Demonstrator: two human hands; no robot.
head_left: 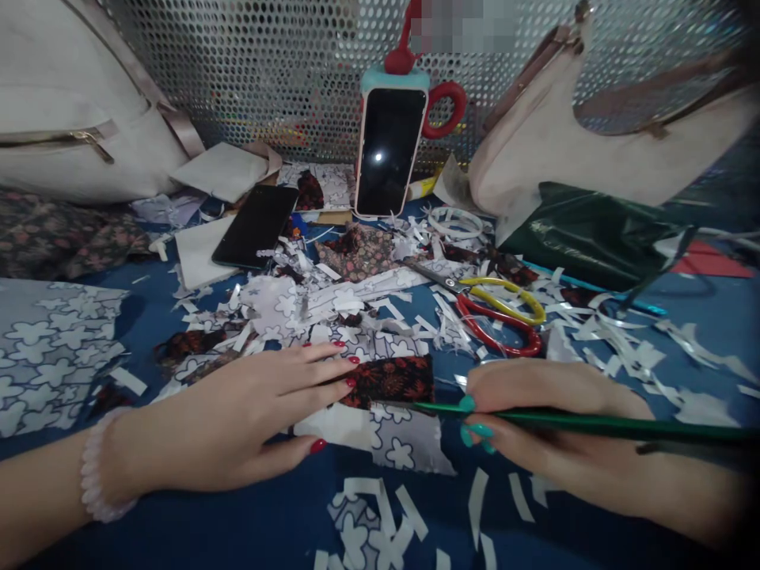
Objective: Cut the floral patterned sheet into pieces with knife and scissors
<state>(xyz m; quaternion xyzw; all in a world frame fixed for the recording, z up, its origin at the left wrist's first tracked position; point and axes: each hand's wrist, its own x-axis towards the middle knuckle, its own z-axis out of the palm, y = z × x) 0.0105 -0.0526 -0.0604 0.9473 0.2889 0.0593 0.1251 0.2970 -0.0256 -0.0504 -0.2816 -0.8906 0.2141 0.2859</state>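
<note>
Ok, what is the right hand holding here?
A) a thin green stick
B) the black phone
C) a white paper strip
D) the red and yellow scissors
A: the right hand grips a thin green stick, its tip at the dark floral fabric patch that the left hand presses flat; the scissors lie apart on the table.

The left hand has long, rounded nails painted a glossy deep red, and its wrist wears a bracelet of small, pale pink translucent beads strung in a close band. The right hand has nails painted a bright turquoise, a different colour from the other hand's. Both forearms are bare, with no sleeves, rings or watch showing in the head view.
</note>
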